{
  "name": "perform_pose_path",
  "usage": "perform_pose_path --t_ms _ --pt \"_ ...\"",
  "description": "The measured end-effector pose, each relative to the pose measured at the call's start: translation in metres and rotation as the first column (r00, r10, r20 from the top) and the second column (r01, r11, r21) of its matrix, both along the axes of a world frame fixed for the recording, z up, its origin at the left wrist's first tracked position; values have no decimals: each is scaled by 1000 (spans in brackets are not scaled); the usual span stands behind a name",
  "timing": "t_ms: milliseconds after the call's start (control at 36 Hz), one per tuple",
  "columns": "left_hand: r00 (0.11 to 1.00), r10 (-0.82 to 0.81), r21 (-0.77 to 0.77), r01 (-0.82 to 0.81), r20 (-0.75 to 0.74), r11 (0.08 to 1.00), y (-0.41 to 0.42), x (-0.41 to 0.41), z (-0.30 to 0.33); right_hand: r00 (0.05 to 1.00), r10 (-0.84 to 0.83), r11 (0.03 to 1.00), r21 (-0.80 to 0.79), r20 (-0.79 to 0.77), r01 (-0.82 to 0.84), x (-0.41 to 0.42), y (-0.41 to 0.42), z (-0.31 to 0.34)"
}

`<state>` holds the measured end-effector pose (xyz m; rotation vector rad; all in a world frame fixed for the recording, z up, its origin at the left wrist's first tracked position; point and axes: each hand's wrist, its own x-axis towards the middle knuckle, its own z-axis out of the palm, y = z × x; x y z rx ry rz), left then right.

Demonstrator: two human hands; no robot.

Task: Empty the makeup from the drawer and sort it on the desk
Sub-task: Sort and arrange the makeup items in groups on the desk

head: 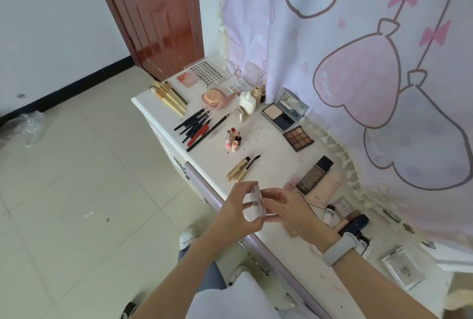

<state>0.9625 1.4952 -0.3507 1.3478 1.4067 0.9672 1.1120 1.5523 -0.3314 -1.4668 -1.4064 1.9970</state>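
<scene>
White counter (268, 149) runs along a pink curtain (345, 62) printed with heart balloons; brown door (158, 11) beyond the counter's far end, tiled floor (76, 178) on its open side. All places below given from the nine-pan brown palette (298, 138), mid counter near the curtain. Just past it, farther along: open powder compact (284, 111) with mirror lid up. Farther still: white bottle (247, 102), round pink cushion compact (214, 97), small pale eyeshadow palette (240, 86), then clear lash tray (208, 74) and pink blush (187, 78) at the far corner. Gold-handled brushes (170, 98) lie side by side at the far floor-side edge. Toward the floor side of the brown palette: fan of black and red pencils (198, 126), then small lip tubes (232, 139) in a cluster. Nearer the camera from the palette: gold mascara (239, 169) with its wand out beside it, dark foundation bottle (316, 174) lying on a pale tube. Nearer again, at the counter's front edge: both hands on a small clear case (257, 199). Left hand (236, 210) curls fingers round it from the floor side, right hand (289, 212) pinches it from the curtain side; grey band (340, 248) on the right wrist. Beyond that wrist: more tubes, blurred, and a clear flat case (403, 268).
</scene>
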Motion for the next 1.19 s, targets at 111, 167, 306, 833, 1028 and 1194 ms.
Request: perform_pose_path --t_ms 111,167,306,833,1028,1194 --pt "998 -28 22 29 -64 999 1 2 1 999 -10 999 54 40 8 2 0 3" --pt "996 -20 31 23 -82 999 3 4 4 995 35 993 111 98 -46 3 2 6" --pt "995 -5 37 9 -101 999 7 11 7 971 113 970 189 212 -154 10 9 14" --pt "998 52 -10 -52 -21 999 48 22 -5 923 106 947 245 370 -207 11 51 11" --pt "994 60 -56 -55 93 997 80 35 -6 963 24 973 214 270 -85 38 88 16" --pt "992 122 -103 -118 26 988 108 57 -19 872 -75 935 339 483 -107 65 132 11"
